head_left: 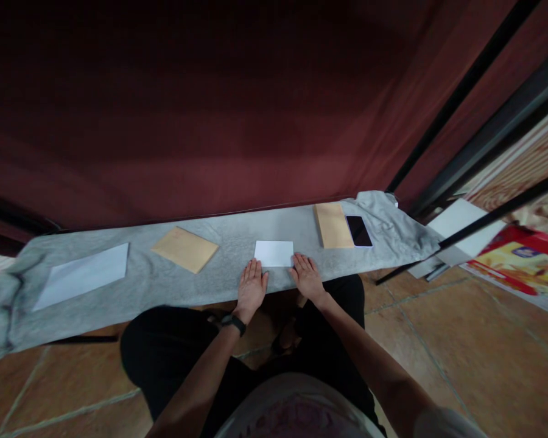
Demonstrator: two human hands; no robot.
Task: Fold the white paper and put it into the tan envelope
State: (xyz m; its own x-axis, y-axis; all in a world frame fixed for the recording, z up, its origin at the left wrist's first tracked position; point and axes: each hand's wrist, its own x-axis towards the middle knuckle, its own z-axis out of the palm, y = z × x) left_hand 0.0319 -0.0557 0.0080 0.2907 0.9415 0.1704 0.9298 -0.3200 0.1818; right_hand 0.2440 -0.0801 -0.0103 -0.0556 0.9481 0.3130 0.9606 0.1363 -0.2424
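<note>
A small white paper rectangle (274, 253), perhaps folded, lies flat on the grey cloth (237, 234) in front of me. My left hand (252, 283) rests palm down at its lower left corner, fingers stretched out. At the lower right corner lies my right hand (306, 275), flat as well, with its fingertips by the paper's edge. Neither hand grips anything. To the left is a tan envelope (185, 249), set at an angle. A stack of tan envelopes (334, 226) sits to the right, with a dark-screened phone (359, 231) beside it.
A larger white sheet (84, 275) lies on the cloth at the far left. The cloth covers a narrow bench against a dark red panel (237, 121). Black metal bars (461, 91) rise at the right. A red and yellow box (525, 261) is on the tiled floor.
</note>
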